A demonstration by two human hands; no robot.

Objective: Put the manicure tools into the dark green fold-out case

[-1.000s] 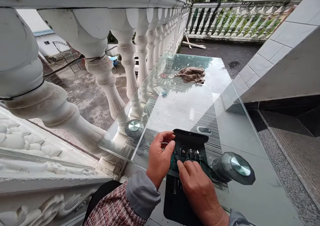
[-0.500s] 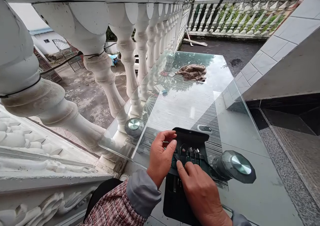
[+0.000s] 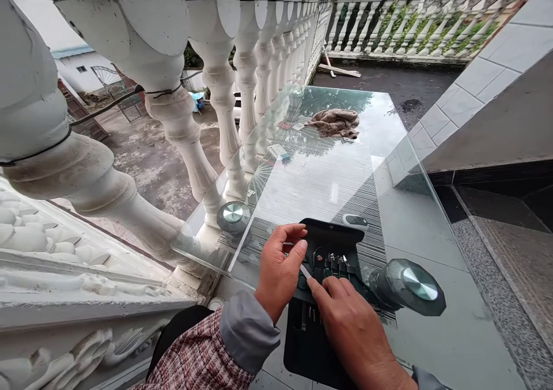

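A black manicure case (image 3: 315, 352) lies unfolded on the glass table, with nail clippers (image 3: 339, 261) and other small metal tools tucked into its loops. My right hand (image 3: 356, 321) is over the case, its fingers closed on a slim, flat nail file (image 3: 305, 271). The file's pale tip points at my left thumb; whether it touches the nail I cannot tell. My left hand (image 3: 279, 269) is raised beside the case's left edge, thumb up and fingers loosely bent, with a gap between thumb and forefinger. Nothing shows in it.
Beyond the case lies a small white oval device (image 3: 355, 222). A crumpled brown cloth (image 3: 332, 124) and a small box (image 3: 279, 152) are farther back. Round metal-capped supports (image 3: 417, 283) hold the glass table (image 3: 436, 344). White balusters (image 3: 220, 90) run along the left.
My right hand has shifted slightly, and the nail file's pale tip now shows more clearly by my left thumb. My left hand has barely moved. The view has tilted a little.
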